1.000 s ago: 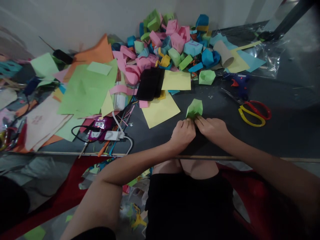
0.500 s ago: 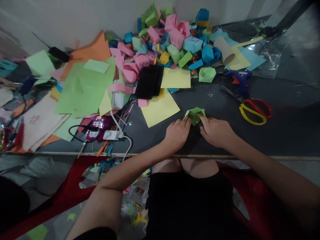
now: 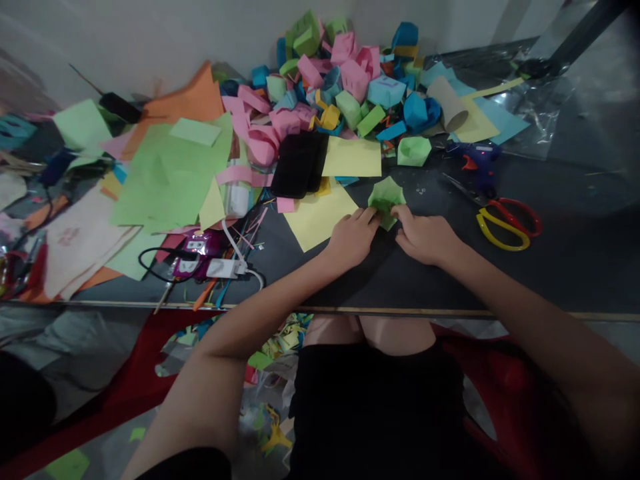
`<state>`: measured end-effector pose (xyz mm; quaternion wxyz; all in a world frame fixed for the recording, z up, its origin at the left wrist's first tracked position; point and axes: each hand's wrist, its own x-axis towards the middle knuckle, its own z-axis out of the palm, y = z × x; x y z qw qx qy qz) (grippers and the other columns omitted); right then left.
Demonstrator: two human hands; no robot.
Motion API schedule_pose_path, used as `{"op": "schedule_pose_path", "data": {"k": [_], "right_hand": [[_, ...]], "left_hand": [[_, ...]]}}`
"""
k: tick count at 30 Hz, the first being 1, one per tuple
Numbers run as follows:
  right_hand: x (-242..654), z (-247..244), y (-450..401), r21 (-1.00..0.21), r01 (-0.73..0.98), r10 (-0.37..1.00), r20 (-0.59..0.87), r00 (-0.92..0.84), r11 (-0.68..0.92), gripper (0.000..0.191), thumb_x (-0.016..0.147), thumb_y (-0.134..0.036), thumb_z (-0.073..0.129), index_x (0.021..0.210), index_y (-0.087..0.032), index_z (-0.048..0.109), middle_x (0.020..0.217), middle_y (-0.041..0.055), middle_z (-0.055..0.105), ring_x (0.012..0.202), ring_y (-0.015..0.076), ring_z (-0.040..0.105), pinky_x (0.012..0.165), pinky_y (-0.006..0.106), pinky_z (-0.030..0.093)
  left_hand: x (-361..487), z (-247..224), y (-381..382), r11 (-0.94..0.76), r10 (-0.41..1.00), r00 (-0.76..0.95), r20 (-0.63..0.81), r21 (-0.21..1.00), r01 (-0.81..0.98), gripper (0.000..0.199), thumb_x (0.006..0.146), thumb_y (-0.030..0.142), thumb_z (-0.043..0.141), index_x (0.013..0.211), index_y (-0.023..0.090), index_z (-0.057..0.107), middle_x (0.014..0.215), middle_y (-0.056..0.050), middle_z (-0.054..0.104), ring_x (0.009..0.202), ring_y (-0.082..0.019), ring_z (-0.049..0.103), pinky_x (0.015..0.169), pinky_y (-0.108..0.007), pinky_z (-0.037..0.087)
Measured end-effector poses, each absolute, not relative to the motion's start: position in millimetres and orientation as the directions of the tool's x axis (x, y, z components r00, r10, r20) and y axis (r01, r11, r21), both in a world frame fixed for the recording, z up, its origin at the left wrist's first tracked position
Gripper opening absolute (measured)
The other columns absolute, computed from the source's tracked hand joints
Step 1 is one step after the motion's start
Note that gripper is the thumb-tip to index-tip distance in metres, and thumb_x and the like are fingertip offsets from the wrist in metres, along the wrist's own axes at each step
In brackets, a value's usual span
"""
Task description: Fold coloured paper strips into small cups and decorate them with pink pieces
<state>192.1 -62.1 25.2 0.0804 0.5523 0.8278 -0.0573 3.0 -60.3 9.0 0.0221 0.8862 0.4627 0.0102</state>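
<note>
A folded light green paper piece (image 3: 387, 195) is between my two hands over the dark table. My left hand (image 3: 351, 238) grips its left lower edge with the fingertips. At its right edge, my right hand (image 3: 424, 237) pinches the paper between thumb and forefinger. The piece has a raised, angular rim and looks like a small open cup. Another green paper cup (image 3: 414, 151) stands just beyond it. Yellow sheets (image 3: 320, 217) lie to the left, close to my left hand.
Scissors (image 3: 504, 225) and a blue glue gun (image 3: 477, 163) lie to the right. Behind is a heap of coloured paper pieces (image 3: 350, 80). A black phone (image 3: 299, 165), a large green sheet (image 3: 170, 177) and a purple power strip (image 3: 197, 250) with cables are left.
Both hands have moved a little forward, away from the table's front edge, with the green paper. Its rim now stands more open and more of it shows.
</note>
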Motion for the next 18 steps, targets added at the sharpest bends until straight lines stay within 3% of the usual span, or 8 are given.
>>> {"op": "schedule_pose_path", "data": {"k": [6,10,15,18], "right_hand": [[186.0,32.8,-45.4,0.127,0.887,0.887,-0.203,-0.414,0.443,0.051,0.098,-0.024,0.038,0.145,-0.007,0.043,0.088,0.0181,0.076,0.075,0.0298,0.072,0.068,0.034,0.041],[189.1,24.6,-48.5,0.131,0.895,0.897,-0.191,-0.399,0.426,0.048,0.099,-0.018,0.033,0.143,-0.007,0.045,0.086,0.0187,0.076,0.076,0.0302,0.073,0.066,0.034,0.042],[186.2,19.0,-56.1,0.075,0.919,0.911,-0.181,-0.37,0.388,0.044,0.098,-0.019,0.036,0.14,-0.009,0.046,0.091,0.0188,0.076,0.076,0.0296,0.072,0.067,0.034,0.042],[181.7,21.3,-58.4,0.062,0.922,0.911,-0.187,-0.366,0.383,0.042,0.099,-0.019,0.034,0.137,-0.01,0.048,0.093,0.0189,0.076,0.077,0.0294,0.072,0.066,0.033,0.041]], "left_hand": [[4.2,14.9,-34.5,-0.613,0.789,0.613,0.033,0.078,0.786,0.032,0.097,0.022,0.048,0.116,0.01,0.071,0.113,-0.017,0.069,0.109,-0.029,0.063,0.086,-0.038,0.051],[9.3,17.3,-44.6,-0.577,0.816,0.578,0.021,0.088,0.812,0.035,0.1,0.034,0.051,0.11,0.008,0.072,0.105,-0.018,0.072,0.107,-0.029,0.064,0.089,-0.039,0.05],[22.9,5.7,-67.0,-0.531,0.847,0.53,0.041,0.049,0.846,0.043,0.104,0.028,0.041,0.128,0.001,0.063,0.132,-0.024,0.066,0.121,-0.029,0.059,0.094,-0.039,0.05],[24.8,1.8,-69.4,-0.526,0.849,0.522,0.075,0.035,0.85,0.044,0.104,0.025,0.041,0.135,0.001,0.06,0.138,-0.024,0.063,0.125,-0.029,0.057,0.097,-0.039,0.05]]}}
